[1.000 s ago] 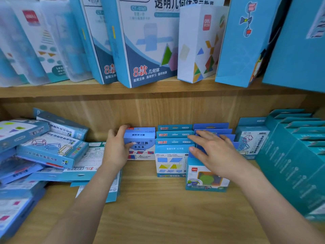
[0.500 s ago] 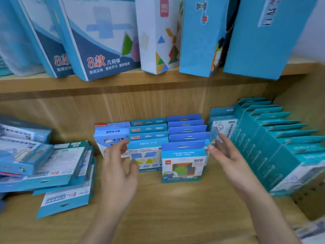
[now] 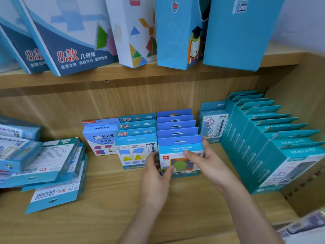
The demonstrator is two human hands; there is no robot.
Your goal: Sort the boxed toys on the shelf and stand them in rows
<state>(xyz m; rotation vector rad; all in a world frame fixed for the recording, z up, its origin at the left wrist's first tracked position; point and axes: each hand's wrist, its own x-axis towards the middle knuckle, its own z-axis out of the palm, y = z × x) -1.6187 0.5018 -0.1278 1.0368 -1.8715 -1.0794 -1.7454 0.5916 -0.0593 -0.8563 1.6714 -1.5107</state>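
Observation:
Small blue toy boxes stand in rows on the lower wooden shelf (image 3: 105, 217). The front box of the middle row (image 3: 181, 161), white and blue with a green and orange picture, is gripped from both sides: my left hand (image 3: 154, 178) on its left edge, my right hand (image 3: 205, 164) on its right edge and front. Behind it stand several boxes with plain blue hang tabs (image 3: 175, 124). To its left is a row fronted by a shapes box (image 3: 133, 154), then a white and blue box (image 3: 100, 138).
A loose pile of flat blue boxes (image 3: 49, 164) lies at the left of the shelf. A long row of teal boxes (image 3: 267, 145) leans at the right by the side wall. Tall boxes (image 3: 182, 30) stand on the upper shelf.
Both hands came off the rows, hovered open, then closed in on the front box of the middle row. The view has swung to the right.

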